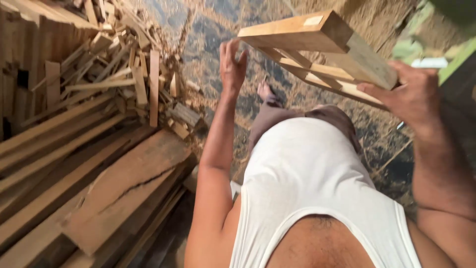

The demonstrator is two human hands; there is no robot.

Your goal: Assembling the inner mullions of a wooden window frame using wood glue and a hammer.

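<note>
Up at the far right, one wooden frame (322,49) hangs in the air; right hand (414,97) clamps its near end, left hand (232,67) spread open beside its left edge. Countless offcuts (124,64) piled left.

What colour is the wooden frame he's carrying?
Pale tan, bare wood: the wooden frame, held by the right hand, shows best in the head view.

Dark mottled floor (218,34) is being covered on one side by long wooden planks (54,164) lying flat, a cracked board (129,186) being carried on top. A heap of wood offcuts (129,59) is being piled beyond them. Sawdust is being scattered nearby.
</note>
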